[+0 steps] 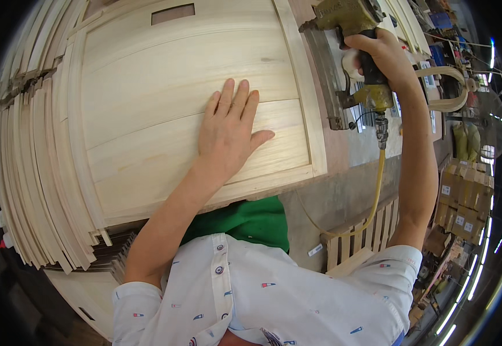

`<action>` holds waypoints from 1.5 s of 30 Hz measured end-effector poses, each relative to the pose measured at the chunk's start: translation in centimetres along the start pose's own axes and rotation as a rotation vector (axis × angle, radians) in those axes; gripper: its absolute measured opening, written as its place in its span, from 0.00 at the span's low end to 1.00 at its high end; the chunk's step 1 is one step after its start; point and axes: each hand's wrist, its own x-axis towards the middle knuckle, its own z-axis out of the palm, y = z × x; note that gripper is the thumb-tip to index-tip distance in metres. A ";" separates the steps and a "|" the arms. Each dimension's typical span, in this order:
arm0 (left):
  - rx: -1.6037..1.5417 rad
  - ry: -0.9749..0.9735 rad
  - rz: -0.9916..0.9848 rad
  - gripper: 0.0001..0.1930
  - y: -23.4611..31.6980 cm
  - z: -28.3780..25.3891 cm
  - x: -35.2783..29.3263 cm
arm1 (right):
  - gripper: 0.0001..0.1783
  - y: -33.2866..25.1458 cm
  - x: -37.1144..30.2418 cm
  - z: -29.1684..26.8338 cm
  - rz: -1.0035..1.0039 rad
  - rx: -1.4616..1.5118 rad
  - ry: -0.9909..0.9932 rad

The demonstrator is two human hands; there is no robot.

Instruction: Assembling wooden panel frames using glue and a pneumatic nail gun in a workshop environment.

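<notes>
My left hand [226, 131] lies flat on a pale wooden panel [141, 98], fingers stretched forward and thumb out to the right. The panel is made of wide boards with narrow wood strips along its edges, and a rectangular cutout shows near its far side. At the far right, my right hand [394, 57] is wrapped around the black grip of a worn yellow air nail gun [376, 97]. The gun's long metal magazine is beside the panel's right edge. A yellow air hose [377, 187] hangs from its metal coupling. The gun's tip looks apart from the panel.
Long thin wood strips [29, 167] are stacked along the left. A roll of tape [352, 63] is partly hidden behind the gun. On the right are a curved wooden piece [450, 104], a fan [484, 118] and cardboard boxes [464, 199]. Slatted wood [372, 230] stands below the hose.
</notes>
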 end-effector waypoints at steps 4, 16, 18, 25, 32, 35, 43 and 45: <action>-0.018 0.013 0.008 0.35 0.1 0.1 -0.1 | 0.16 0.7 0.9 0.4 -0.021 0.037 -0.004; -0.030 0.039 0.002 0.36 0.0 0.1 0.1 | 0.15 -1.9 -0.8 1.7 -0.027 -0.071 -0.007; -0.025 0.046 0.005 0.35 0.1 0.1 0.0 | 0.15 -1.8 -2.6 1.6 -0.041 -0.044 0.020; -0.007 0.086 0.023 0.35 -0.3 0.7 -0.3 | 0.15 -0.6 -5.6 1.9 0.088 -0.029 0.037; -0.003 0.120 0.044 0.34 -0.3 1.0 -0.2 | 0.14 -0.7 -10.0 2.2 0.180 -0.007 0.006; -0.005 0.129 0.054 0.34 -0.3 1.0 -0.2 | 0.14 -0.2 -10.7 2.2 0.151 -0.029 0.017; 0.028 0.161 0.068 0.34 -0.4 1.3 -0.2 | 0.14 -0.3 -14.3 2.6 0.271 -0.012 0.015; 0.025 0.171 0.074 0.33 -0.4 1.4 -0.3 | 0.13 -1.0 -15.2 2.8 0.260 -0.041 0.060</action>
